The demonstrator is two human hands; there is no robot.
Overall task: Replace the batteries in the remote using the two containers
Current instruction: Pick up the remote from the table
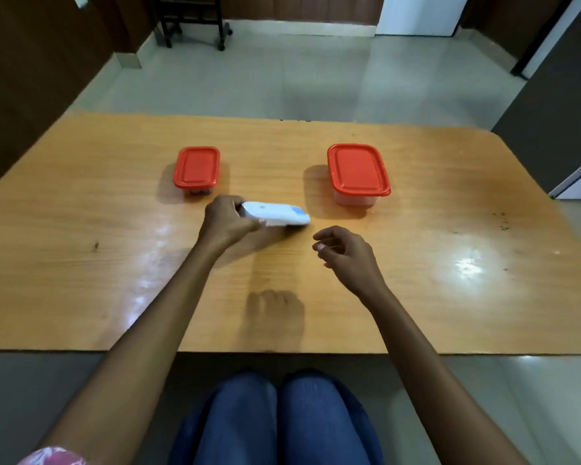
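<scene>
Head view: the white remote (275, 213) sits at the middle of the frame, between the two red-lidded containers and a little nearer the lower edge. The left grip (227, 219) holds it by its left end, fingers and thumb curled round the narrow sides. Whether its far end rests on the table (114, 263) I cannot tell. The right grip (344, 251) hangs just right of the remote, apart from it, fingers loosely curled and holding nothing.

The remote looks like a light, stiff plastic shell with a glossy face, so it is likely slippery. Held by one end, it may twist. Taking it by the long sides near the middle should be surer and would leave the back cover free for a thumb.

The small container (197, 167), centre-left, and the large container (358, 171), centre-right, both stand lidded on the table. They are probably light, so each may need one hand on its wall while the lid is peeled at a corner.
</scene>
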